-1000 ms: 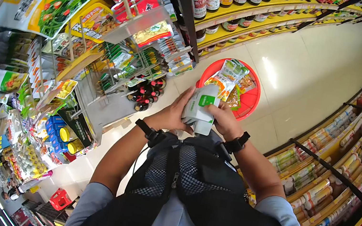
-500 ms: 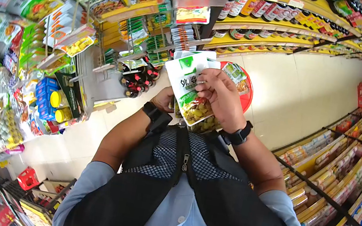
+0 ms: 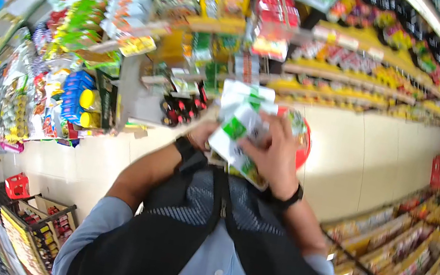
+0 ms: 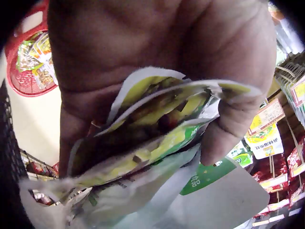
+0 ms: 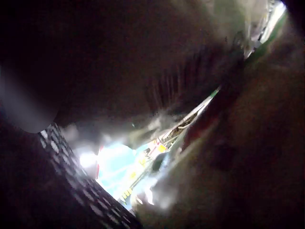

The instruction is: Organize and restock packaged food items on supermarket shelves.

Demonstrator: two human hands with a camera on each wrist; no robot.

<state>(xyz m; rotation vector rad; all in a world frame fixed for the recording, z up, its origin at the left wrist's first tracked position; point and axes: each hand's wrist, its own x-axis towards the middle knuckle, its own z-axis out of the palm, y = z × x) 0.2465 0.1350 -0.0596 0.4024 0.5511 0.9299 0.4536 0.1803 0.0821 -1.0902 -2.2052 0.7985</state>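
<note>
At chest height my left hand (image 3: 203, 133) grips several white-and-green pouches of pickled vegetables (image 4: 157, 126) from below and the left side. Their edges fan apart inside the palm, with yellow-green vegetables printed on them, in the left wrist view. My right hand (image 3: 277, 155) pinches the top pouch (image 3: 235, 130), thumb on its white-and-green face, fingers at its right edge. Behind it, another white pouch (image 3: 239, 95) sticks out. The right wrist view is dark and mostly blocked.
A red basket (image 3: 304, 152) holding packets stands on the floor beyond my right hand. Racks of hanging packets (image 3: 118, 13) and dark bottles with red caps (image 3: 181, 108) are on the left. Stocked shelves (image 3: 389, 244) run along the right.
A second ago both hands held the pouches together. The right hand then held one with its vegetable picture in view; now that pouch is tilted differently. The head view has shifted.
</note>
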